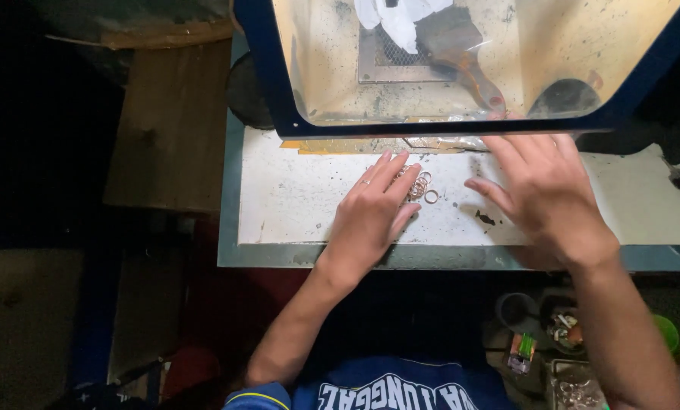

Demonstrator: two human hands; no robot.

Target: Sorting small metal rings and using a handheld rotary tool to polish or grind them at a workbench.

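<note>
My left hand (pixel 370 212) lies flat on the white worn work surface (pixel 294 201), fingers together and stretched toward a small cluster of several metal rings (pixel 422 186); the fingertips touch or partly cover the cluster. A ring is on one finger of that hand. My right hand (pixel 541 193) hovers flat to the right of the rings, fingers spread and pointing up toward the edge of the clear box, holding nothing.
A blue-framed clear box (pixel 461 61) stands at the back, with a brush (pixel 461 53) and white cloth (pixel 397 19) inside. A cardboard sheet (pixel 169 129) lies on the left. Small pots and trays of bits (pixel 567 334) sit at lower right.
</note>
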